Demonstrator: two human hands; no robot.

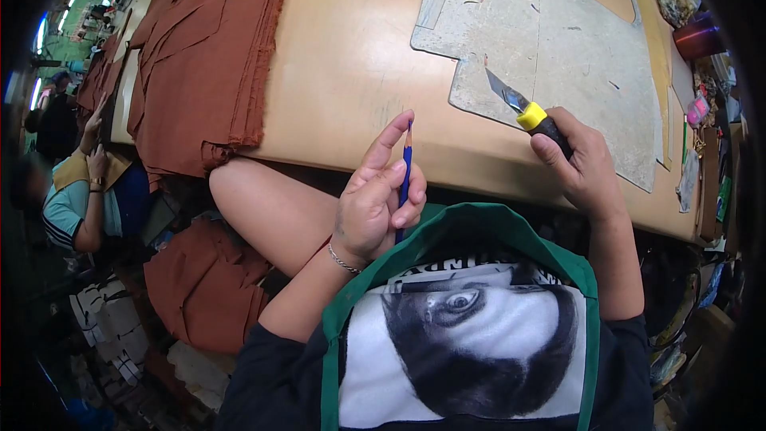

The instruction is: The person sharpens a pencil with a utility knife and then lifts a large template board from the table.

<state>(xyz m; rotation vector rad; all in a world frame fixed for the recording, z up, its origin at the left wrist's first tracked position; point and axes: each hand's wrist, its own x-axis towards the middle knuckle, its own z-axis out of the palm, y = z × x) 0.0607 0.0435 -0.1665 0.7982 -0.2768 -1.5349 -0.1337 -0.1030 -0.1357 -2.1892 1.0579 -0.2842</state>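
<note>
My left hand (378,199) grips a blue pencil (406,172) upright, its sharpened tip level with my raised index finger. In my right hand (582,158) is a utility knife (531,116) with a yellow collar and a dark handle. Its blade is bare and points up and to the left, away from the pencil. Behind the knife a grey pattern board (511,28) lies on the table, with small shavings scattered over it.
Stacked rust-brown fabric (207,64) covers the left of the tan table (343,48). More brown fabric (209,283) hangs low at the left. A person in a light blue shirt (80,203) sits at far left. Clutter and a pink object (698,110) line the right edge.
</note>
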